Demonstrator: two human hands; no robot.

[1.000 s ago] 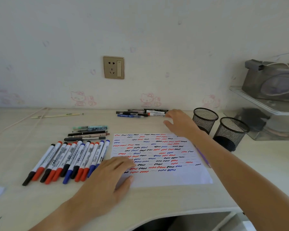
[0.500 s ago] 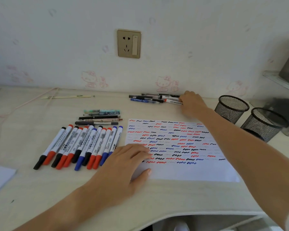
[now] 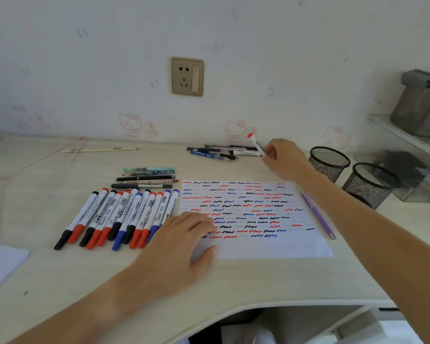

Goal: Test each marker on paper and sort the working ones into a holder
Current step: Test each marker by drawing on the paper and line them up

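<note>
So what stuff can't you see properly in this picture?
Head view only:
- Inside of the two mesh holders: the dark mesh and the angle hide any contents.
- Lower end of the red-capped marker: wrapped by the right hand.
- Print on the row of markers: too small to read.
- Paper corner: under the left hand.
- Grey box: cut off by the right edge.

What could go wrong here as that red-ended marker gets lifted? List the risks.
1. The right hand grips the red-ended marker only by its lower end; it might slip.
2. The marker rises right beside the pen pile, so pens could get knocked.
3. The paper is nearly full, so a new stroke could be misread.
</note>
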